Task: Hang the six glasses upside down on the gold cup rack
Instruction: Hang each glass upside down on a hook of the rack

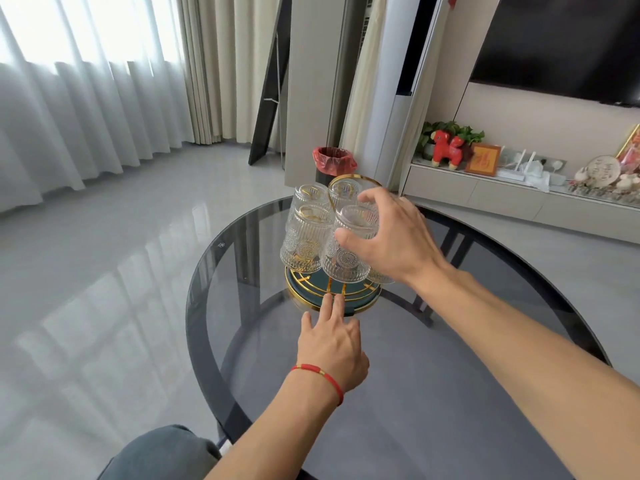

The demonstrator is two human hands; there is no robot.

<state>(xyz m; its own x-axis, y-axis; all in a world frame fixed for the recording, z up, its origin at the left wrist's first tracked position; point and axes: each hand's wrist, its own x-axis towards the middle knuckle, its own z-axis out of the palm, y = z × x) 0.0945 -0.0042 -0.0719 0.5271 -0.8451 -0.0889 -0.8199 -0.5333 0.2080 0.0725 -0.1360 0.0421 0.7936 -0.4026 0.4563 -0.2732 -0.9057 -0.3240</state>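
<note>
The gold cup rack (pixel 356 180) stands on a round dark-green base with a gold rim (pixel 363 299), in the middle of the table. Several ribbed clear glasses hang on it upside down. My right hand (pixel 391 237) grips the front glass (pixel 346 258) around its upturned bottom, over the rack. To its left hangs another glass (pixel 303 244), with two more behind (pixel 308 195). A further glass rim (pixel 381 278) peeks out under my right wrist. My left hand (pixel 332 344), with a red bracelet, rests two fingertips on the base's front edge.
The round smoked-glass table (pixel 450 393) has a dark rim and legs showing through. A bin with a red bag (pixel 334 162) stands behind the rack. A low cabinet with ornaments (pixel 519 188) runs along the right wall. My knee (pixel 162 452) is at the table's near edge.
</note>
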